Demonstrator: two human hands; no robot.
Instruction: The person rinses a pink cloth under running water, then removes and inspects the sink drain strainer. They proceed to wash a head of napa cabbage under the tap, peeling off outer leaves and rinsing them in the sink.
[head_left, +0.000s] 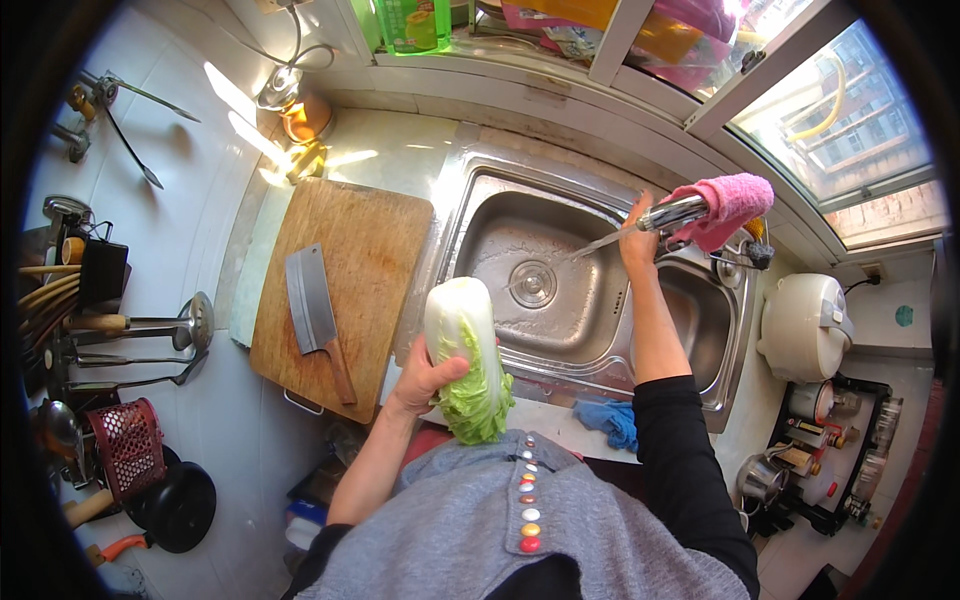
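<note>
My left hand (429, 379) grips a napa cabbage (466, 352) in front of my body, its white base pointing toward the sink and its green leaves toward me. Beyond it lies the larger basin of a stainless steel double sink (495, 232). My right hand (639, 238) is at the chrome faucet (675, 212), partly hidden behind the spout; whether it grips the lever is unclear. Water (600, 244) streams from the spout into the larger basin. A pink towel (739, 206) is draped over the faucet.
Left of the sink, a cleaver (311, 300) lies on a wooden cutting board (382, 262). A blue cloth (609, 424) rests on the counter's front edge. A rice cooker (799, 326) stands right of the sink. Utensils and a black pan (180, 506) hang along the left wall.
</note>
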